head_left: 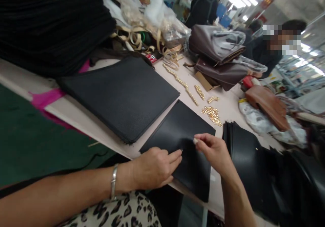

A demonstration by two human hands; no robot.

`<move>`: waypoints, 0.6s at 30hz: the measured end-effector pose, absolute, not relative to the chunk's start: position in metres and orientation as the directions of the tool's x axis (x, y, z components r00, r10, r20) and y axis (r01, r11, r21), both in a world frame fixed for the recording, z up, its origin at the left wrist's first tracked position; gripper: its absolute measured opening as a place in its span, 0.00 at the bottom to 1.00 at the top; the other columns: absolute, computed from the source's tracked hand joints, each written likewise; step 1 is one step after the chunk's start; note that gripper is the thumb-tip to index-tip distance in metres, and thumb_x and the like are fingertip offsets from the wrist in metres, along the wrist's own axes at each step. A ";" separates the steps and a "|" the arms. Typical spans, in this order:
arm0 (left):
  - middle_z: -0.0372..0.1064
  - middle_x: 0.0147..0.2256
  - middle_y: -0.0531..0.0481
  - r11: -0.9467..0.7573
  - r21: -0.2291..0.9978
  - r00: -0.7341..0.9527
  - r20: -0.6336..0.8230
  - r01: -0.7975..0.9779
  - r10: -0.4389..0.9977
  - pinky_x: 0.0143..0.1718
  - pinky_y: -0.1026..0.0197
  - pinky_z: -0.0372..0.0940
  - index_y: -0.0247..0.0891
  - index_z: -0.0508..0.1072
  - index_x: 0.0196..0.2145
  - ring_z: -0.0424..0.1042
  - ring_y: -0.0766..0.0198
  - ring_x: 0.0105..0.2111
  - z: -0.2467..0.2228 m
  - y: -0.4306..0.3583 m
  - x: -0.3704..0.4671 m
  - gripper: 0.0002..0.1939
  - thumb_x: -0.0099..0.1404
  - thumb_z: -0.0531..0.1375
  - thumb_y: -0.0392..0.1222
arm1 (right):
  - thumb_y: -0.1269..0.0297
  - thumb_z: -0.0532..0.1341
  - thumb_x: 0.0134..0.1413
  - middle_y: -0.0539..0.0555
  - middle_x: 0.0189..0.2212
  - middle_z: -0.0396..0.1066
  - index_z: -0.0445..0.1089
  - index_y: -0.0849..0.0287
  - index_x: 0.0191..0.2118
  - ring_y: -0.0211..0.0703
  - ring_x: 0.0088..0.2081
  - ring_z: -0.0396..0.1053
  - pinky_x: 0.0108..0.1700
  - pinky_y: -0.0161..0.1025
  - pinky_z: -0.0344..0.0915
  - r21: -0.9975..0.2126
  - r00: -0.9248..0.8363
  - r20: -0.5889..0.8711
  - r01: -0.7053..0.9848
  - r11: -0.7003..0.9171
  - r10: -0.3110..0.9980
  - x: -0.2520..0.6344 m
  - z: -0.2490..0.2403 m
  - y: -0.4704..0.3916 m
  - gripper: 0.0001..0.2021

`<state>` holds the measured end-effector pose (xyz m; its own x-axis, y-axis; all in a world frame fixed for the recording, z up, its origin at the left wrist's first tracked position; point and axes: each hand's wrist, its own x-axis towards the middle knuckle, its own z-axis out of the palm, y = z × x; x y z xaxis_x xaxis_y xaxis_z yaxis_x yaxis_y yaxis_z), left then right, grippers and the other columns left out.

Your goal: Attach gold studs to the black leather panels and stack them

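A smooth black leather-like panel (184, 125) lies flat near the table edge, in front of me. My left hand (158, 167) rests on its near-left side, fingers stretched out and pointing right. At the index fingertip is a tiny shiny metal dot (181, 150) on the panel. Over the panel's right side, my right hand (212, 151) is closed in a pinch, with a small white piece (195, 141) at the fingertips; its exact kind is not clear. Just beyond the panel lies a pile of small gold-coloured metal fittings (212, 114).
To the left are a stack of black textured panels (116, 95) and a tall black pile (50, 27). More black panels (243, 145) lie at right. A row of gold pieces (181, 82), brown handbags (215, 47) and plastic bags (157, 14) sit farther back. Other people stand beyond.
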<state>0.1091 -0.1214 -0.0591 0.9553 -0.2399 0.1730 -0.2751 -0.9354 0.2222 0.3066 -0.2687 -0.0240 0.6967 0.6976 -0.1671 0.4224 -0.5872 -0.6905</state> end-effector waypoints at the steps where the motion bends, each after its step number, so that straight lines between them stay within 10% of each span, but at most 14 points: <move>1: 0.66 0.61 0.40 -0.936 0.220 0.953 0.187 -0.276 -0.237 0.29 0.56 0.64 0.32 0.67 0.59 0.74 0.60 0.33 -0.060 -0.122 0.108 0.28 0.67 0.59 0.51 | 0.55 0.61 0.56 0.54 0.27 0.76 0.78 0.63 0.41 0.40 0.26 0.70 0.29 0.35 0.65 -0.711 0.681 -0.214 0.383 -0.590 0.700 0.294 -0.026 -0.278 0.16; 18: 0.70 0.58 0.41 -0.923 0.302 0.956 0.242 -0.238 -0.168 0.35 0.55 0.68 0.36 0.66 0.63 0.75 0.55 0.37 -0.077 -0.128 0.101 0.30 0.63 0.59 0.36 | 0.67 0.61 0.53 0.50 0.30 0.79 0.80 0.56 0.36 0.40 0.32 0.75 0.33 0.32 0.65 -0.574 0.679 -0.309 0.425 -0.700 0.666 0.248 -0.012 -0.258 0.09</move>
<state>0.1006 -0.1281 -0.0773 0.9557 -0.1676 0.2418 -0.2384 -0.9229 0.3024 0.2476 -0.2582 -0.0121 0.6791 0.6656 -0.3095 0.4247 -0.7001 -0.5740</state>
